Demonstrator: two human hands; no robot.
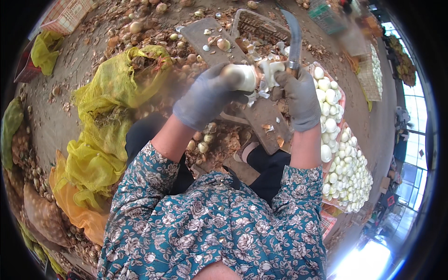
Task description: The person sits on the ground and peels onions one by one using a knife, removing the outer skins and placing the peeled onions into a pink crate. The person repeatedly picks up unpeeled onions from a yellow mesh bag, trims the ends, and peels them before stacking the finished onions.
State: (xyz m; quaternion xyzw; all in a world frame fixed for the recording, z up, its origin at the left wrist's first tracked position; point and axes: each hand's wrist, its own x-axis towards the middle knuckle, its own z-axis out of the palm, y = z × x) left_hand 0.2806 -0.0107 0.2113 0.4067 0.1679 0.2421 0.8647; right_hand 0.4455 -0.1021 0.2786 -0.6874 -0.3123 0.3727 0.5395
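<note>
My left hand, in a grey work glove, grips a pale, partly peeled onion. A curved knife rises blade-up from my gloved right hand, which is closed round its handle. Beside the onion, between both hands, a whitish piece of onion skin hangs by my right thumb. Below them lies a wooden board strewn with peel scraps. Farther up the board, an onion rests among bits of skin.
Crates of peeled white onions stand on my right. A yellow mesh sack sprawls on my left, with unpeeled onions near my feet. Behind the board is a plastic crate. An orange sack lies lower left.
</note>
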